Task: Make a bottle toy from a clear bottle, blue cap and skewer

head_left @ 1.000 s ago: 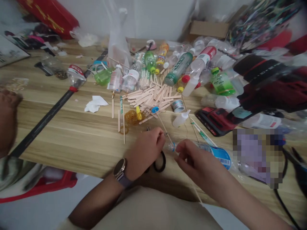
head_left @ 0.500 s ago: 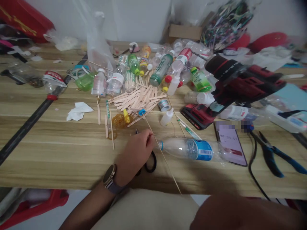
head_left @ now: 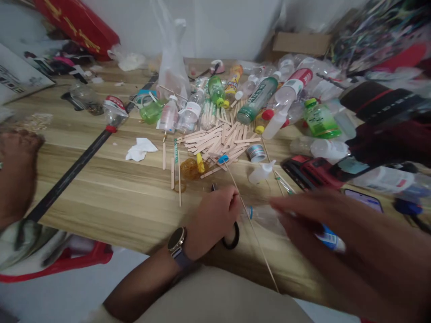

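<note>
My left hand (head_left: 217,215), with a watch on the wrist, is closed in a pinch on a long thin stick (head_left: 259,242). A blue bottle cap (head_left: 223,159) sits at the stick's far end. Over the right part of a clear bottle (head_left: 267,218) with a blue label (head_left: 330,237), my right hand (head_left: 340,242) is blurred, fingers stretched out and nothing visible held. It hides much of the bottle. Black-handled scissors (head_left: 232,237) lie partly under my left hand. Rubber bands (head_left: 190,169) and a pile of flat wooden sticks (head_left: 215,141) lie beyond.
Several bottles, including a green one (head_left: 259,99), stand or lie behind the sticks. A red-black drill (head_left: 313,172) and a phone (head_left: 363,199) are at right. A black bar (head_left: 77,157) crosses the left side. Another person's hand (head_left: 18,157) rests at far left.
The view has turned left, so the table's things appear farther right. My right hand has risen over the bottle, fingers extended. Another person's hand has come into view at left.
</note>
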Available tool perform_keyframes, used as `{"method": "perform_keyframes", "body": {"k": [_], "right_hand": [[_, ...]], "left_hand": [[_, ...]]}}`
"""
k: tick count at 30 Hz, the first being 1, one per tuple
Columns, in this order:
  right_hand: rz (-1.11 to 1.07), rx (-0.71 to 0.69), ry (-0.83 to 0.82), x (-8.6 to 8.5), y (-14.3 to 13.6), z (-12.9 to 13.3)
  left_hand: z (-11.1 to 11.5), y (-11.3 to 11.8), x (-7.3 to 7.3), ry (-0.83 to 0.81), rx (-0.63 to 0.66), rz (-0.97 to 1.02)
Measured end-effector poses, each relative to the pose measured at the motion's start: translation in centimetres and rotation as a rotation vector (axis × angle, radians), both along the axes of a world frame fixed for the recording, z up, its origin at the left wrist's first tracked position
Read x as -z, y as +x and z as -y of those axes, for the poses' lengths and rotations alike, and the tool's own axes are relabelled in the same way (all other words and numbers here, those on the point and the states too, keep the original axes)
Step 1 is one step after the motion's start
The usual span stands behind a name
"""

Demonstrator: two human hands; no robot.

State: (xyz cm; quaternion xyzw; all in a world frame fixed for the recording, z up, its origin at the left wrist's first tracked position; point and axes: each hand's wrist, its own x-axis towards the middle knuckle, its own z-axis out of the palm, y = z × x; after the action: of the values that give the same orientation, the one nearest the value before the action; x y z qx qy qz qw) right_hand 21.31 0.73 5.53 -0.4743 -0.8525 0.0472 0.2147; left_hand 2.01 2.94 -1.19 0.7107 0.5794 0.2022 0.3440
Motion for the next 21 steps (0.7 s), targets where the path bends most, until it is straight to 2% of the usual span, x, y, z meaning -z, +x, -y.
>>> {"method": "perform_keyframes", "body": {"k": [3, 5, 8, 11, 21], "right_hand": [[-0.042, -0.099, -0.032, 1.0, -0.6, -2.5], [0.057, -0.116, -0.131, 2.1, -1.3, -3.7], [0.246, -0.041, -0.281, 3.4, -2.5, -4.2], [0.345, 0.049, -0.356, 3.8, -3.5, -3.8], [0.211, 0.098, -0.433, 4.7, -3.8, -4.2]], "left_hand": [[0.0, -0.1, 0.0, -0.002, 0.007, 0.023], [-0.1, -0.2, 0.2, 0.002, 0.006, 0.047], [-0.2, -0.3, 0.6, -0.007, -0.014, 0.105], [-0.3, -0.3, 1.0, -0.058, -0.044, 0.171], [-0.1, -0.5, 1.1, -0.041, -0.085, 0.203]]}}
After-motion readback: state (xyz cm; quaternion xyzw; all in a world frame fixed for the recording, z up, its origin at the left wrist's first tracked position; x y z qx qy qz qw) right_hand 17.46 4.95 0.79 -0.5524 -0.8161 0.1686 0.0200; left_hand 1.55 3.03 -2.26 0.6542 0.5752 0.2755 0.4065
